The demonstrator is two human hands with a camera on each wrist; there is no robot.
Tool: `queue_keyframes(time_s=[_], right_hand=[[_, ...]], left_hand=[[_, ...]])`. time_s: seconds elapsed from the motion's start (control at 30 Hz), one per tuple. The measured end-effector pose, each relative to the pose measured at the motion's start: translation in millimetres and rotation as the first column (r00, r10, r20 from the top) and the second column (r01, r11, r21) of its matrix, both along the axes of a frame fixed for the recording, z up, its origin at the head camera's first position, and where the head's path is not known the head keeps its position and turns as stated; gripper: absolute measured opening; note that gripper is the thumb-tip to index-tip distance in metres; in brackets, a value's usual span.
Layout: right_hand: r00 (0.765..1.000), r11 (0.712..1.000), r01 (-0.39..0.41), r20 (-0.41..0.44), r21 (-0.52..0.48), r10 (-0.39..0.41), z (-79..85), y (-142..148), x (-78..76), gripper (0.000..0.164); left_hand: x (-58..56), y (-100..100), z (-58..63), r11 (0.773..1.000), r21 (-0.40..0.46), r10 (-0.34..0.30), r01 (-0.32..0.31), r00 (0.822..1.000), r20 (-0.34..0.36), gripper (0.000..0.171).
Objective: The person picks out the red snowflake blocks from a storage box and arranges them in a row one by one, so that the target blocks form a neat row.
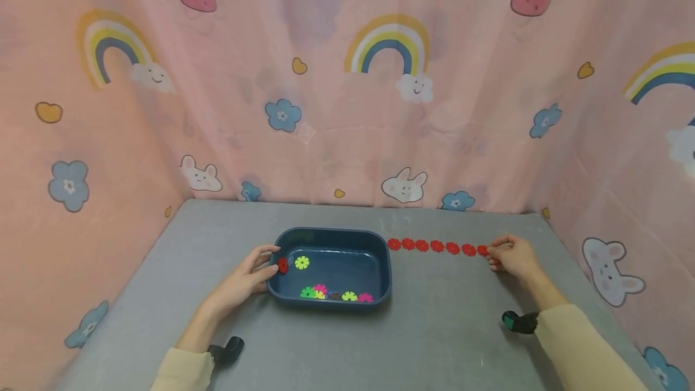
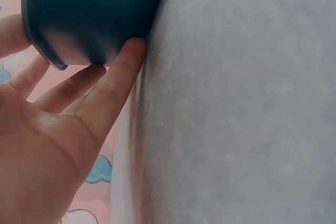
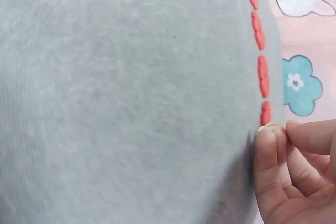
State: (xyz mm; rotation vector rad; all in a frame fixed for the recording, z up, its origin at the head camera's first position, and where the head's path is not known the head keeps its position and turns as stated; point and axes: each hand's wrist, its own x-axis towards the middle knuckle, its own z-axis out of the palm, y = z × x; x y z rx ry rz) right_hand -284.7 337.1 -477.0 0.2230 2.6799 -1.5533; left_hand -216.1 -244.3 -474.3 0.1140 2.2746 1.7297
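Observation:
My left hand (image 1: 250, 273) holds the left end of a dark blue plastic bin (image 1: 331, 303). In the left wrist view, fingers lie along the bin's outer wall (image 2: 79, 9) and one digit reaches over its rim. A red snowflake disc (image 1: 283, 265) is inside the bin by that hand, with a yellow-green one (image 1: 301, 262) beside it. My right hand (image 1: 513, 256) pinches a red snowflake disc (image 1: 482, 250) at the right end of a row of red discs (image 1: 437, 246). In the right wrist view, the fingertips partly cover that disc (image 3: 265, 113).
Several more discs, green (image 1: 307, 292), pink (image 1: 365, 298) and yellow among them, lie along the bin's near side. The grey tabletop (image 1: 434, 330) ends at a pink patterned curtain (image 1: 326, 155) behind and at the sides. Black wrist straps show at both sleeves.

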Motion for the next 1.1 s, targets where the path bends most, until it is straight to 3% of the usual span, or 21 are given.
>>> queue_keyframes(time_s=[0.4,0.8,1.1], right_hand=[[0.994,0.995,-0.068,-0.081,0.067,0.073,41.9,-17,5.7,0.046],[0.971,0.994,-0.103,-0.218,-0.022,0.096,80.7,-73,23.7,0.044],[0.962,0.986,-0.163,-0.226,-0.03,0.153,95.0,-118,32.6,0.042]], left_hand=[[0.0,-3,0.7,1.0,-0.006,-0.002,0.002,1.0,0.005,0.047],[-0.3,-3,0.4,1.0,0.008,-0.003,0.003,1.0,-0.005,0.048],[-0.7,0,0.5,1.0,-0.009,-0.003,0.003,1.0,-0.004,0.048]])
